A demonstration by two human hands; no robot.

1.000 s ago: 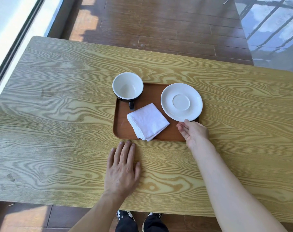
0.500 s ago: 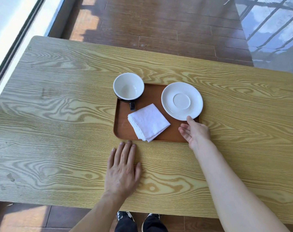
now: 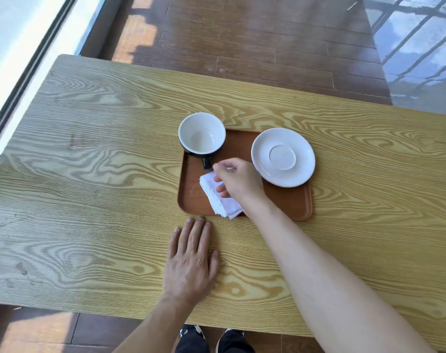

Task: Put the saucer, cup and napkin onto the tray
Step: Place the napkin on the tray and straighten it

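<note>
A brown tray (image 3: pixel 288 203) lies at the middle of the wooden table (image 3: pixel 102 174). A black cup with a white inside (image 3: pixel 202 133) stands upright on the tray's far left corner, its handle pointing toward me. The white saucer (image 3: pixel 283 156) rests on the far right corner, overhanging the rim. A folded white napkin (image 3: pixel 218 198) lies on the tray's near left part. My right hand (image 3: pixel 238 182) is above the napkin with loosely curled, spread fingers, fingertips near the cup handle, covering the napkin's far half. My left hand (image 3: pixel 191 258) lies flat on the table just in front of the tray.
The table's near edge runs below my left hand, with my shoes (image 3: pixel 211 338) on the brown tiled floor underneath. A window frame (image 3: pixel 26 72) borders the left side. Reflective glass (image 3: pixel 417 47) is at the far right.
My right hand left the saucer's near edge and moved left over the napkin. The saucer, cup and my left hand stayed put.
</note>
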